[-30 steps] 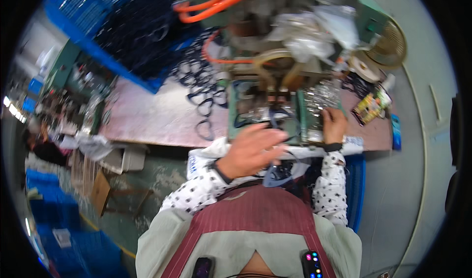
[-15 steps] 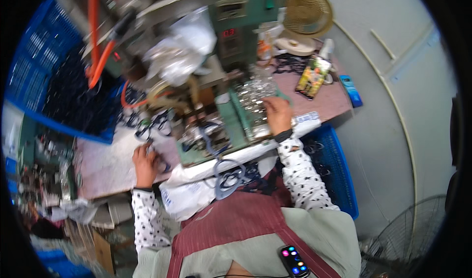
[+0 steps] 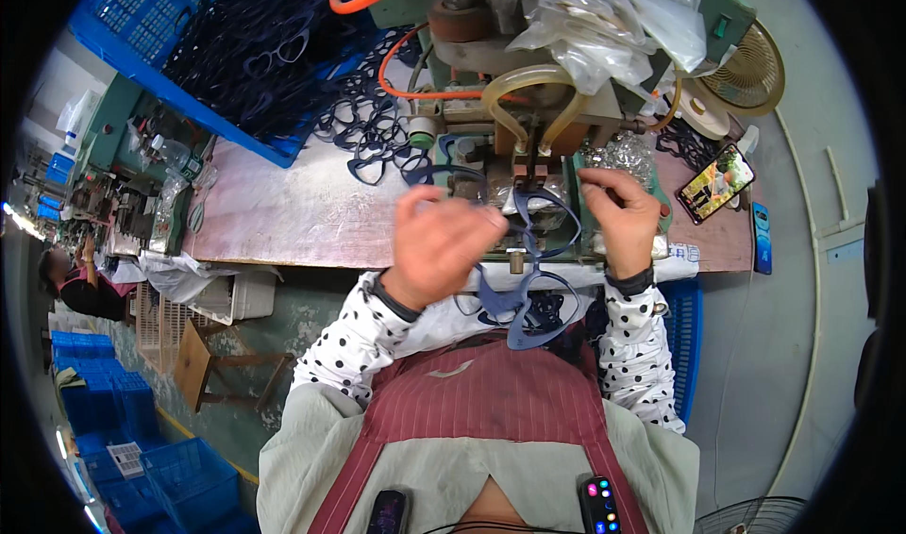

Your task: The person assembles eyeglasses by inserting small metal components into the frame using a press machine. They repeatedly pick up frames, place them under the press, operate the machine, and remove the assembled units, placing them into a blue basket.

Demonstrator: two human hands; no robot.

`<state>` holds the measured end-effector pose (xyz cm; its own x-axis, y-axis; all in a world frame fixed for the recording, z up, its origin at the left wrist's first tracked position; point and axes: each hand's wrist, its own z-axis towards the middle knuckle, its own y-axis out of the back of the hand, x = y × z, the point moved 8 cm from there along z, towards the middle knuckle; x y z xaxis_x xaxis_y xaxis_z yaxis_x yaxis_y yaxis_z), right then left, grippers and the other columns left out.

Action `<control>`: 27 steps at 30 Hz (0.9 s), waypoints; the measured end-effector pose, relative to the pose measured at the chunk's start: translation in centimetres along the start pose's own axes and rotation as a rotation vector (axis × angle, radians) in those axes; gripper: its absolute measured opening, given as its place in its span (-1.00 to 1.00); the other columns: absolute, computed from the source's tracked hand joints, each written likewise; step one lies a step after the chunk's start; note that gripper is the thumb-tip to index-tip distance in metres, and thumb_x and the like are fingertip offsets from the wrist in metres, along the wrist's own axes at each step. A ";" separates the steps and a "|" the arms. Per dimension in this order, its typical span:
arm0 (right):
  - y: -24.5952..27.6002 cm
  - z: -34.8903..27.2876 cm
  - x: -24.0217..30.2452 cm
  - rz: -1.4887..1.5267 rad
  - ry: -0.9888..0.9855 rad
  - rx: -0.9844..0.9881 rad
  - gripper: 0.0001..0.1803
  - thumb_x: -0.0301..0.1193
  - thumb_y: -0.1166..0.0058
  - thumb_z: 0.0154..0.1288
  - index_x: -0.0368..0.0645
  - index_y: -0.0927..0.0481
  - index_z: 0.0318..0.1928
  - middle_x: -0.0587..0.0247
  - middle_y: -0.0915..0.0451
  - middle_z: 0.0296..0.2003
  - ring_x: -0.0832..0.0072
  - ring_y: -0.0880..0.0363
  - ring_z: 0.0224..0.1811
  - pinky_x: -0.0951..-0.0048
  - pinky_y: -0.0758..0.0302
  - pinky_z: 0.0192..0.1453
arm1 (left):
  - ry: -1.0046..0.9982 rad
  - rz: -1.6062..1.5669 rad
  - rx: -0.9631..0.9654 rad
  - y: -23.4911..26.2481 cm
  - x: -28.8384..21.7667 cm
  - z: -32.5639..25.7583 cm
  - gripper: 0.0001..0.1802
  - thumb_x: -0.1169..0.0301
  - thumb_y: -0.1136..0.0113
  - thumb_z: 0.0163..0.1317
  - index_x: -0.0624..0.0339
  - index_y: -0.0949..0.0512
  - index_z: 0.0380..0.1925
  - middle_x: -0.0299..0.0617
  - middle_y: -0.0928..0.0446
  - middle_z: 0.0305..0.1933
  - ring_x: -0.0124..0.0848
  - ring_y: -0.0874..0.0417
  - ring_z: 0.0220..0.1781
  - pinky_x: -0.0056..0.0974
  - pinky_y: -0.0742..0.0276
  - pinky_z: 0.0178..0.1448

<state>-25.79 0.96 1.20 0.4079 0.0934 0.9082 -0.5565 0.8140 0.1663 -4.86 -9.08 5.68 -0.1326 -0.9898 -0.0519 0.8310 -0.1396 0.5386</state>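
My left hand (image 3: 444,246), smeared by motion, is in front of the press with its fingers closed on a dark blue eyeglass frame (image 3: 451,170). Part of that frame is hidden behind the fingers. To the right of the press jaws, my right hand (image 3: 623,215) has thumb and fingertips drawn together; whatever is between them is too small to name. Close behind it lies a heap of small shiny metal parts (image 3: 625,157). Blue-grey eyeglass frames (image 3: 538,298) hang one below the other at the front of the press (image 3: 535,147), over my lap.
A blue crate (image 3: 255,138) full of dark frames stands at the back left, with loose frames (image 3: 363,133) beside it on the table (image 3: 255,213). Clear plastic bags (image 3: 604,29) hang on the press. A phone (image 3: 717,185) and a fan (image 3: 746,67) are at the right.
The view has turned left. My left hand has come from the tabletop at the left to the press front, bringing an eyeglass frame. My right hand has left the metal parts, moving toward the jaws.
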 end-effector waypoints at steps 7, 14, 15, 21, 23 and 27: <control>-2.8 -0.7 0.7 0.179 -0.200 0.066 -0.61 -0.60 -0.28 0.05 -0.25 -0.48 -0.08 0.34 -0.63 -0.39 0.86 -0.29 -0.52 0.72 -0.18 -0.50 | -0.074 -0.306 0.096 -3.0 -3.7 2.2 -0.61 0.55 -0.28 -0.03 0.20 -0.62 -0.10 -0.17 -0.67 -0.14 -0.30 -0.67 -0.16 -0.11 -0.50 0.10; -4.2 0.2 1.7 0.124 -0.173 0.079 -0.56 -0.59 -0.29 -0.01 -0.28 -0.43 -0.08 0.26 -0.66 -0.41 0.82 -0.32 -0.55 0.66 -0.28 -0.50 | -0.161 -0.351 0.104 -3.0 -4.5 1.3 -0.61 0.49 -0.23 0.04 0.22 -0.58 -0.04 -0.17 -0.62 -0.13 -0.31 -0.61 -0.22 -0.15 -0.52 -0.02; -4.6 0.3 1.8 0.194 -0.150 0.058 -0.56 -0.59 -0.29 0.00 -0.29 -0.42 -0.08 0.24 -0.66 -0.41 0.80 -0.34 -0.54 0.66 -0.30 -0.49 | -0.184 -0.348 0.123 -2.7 -4.9 1.3 -0.62 0.48 -0.22 0.06 0.22 -0.59 -0.05 -0.18 -0.62 -0.13 -0.32 -0.61 -0.21 -0.15 -0.51 -0.01; -4.8 0.2 1.3 0.173 -0.209 0.089 -0.51 -0.58 -0.29 0.02 -0.31 -0.38 -0.03 0.20 -0.66 -0.39 0.69 -0.54 -0.41 0.64 -0.44 -0.35 | -0.221 -0.420 0.145 -1.6 -5.8 2.0 -0.67 0.51 -0.18 0.09 0.18 -0.61 -0.09 -0.20 -0.66 -0.10 -0.28 -0.65 -0.17 -0.11 -0.49 0.09; -4.1 0.3 1.4 0.153 -0.145 0.053 -0.50 -0.58 -0.29 0.03 -0.31 -0.38 0.00 0.21 -0.66 -0.38 0.67 -0.56 -0.40 0.63 -0.45 -0.34 | -0.258 -0.465 0.183 -2.6 -5.6 2.0 -0.66 0.49 -0.16 0.11 0.20 -0.60 -0.06 -0.17 -0.64 -0.06 -0.25 -0.65 -0.11 -0.07 -0.47 0.15; 1.9 1.4 -2.2 -0.272 0.065 -0.181 -0.56 -0.54 -0.26 0.09 -0.18 -0.50 0.03 0.20 -0.68 -0.34 0.45 -0.63 -0.36 0.42 -0.52 -0.26 | -0.276 -0.548 0.268 -4.7 -4.3 1.5 -0.57 0.53 -0.18 0.06 0.27 -0.56 0.01 -0.12 -0.60 0.03 -0.18 -0.62 -0.01 -0.01 -0.47 0.19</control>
<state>-28.75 1.49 0.03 0.5720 -0.1096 0.8129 -0.2858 0.9023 0.3228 -8.99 -4.17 4.66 -0.6604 -0.7290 -0.1798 0.4455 -0.5732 0.6877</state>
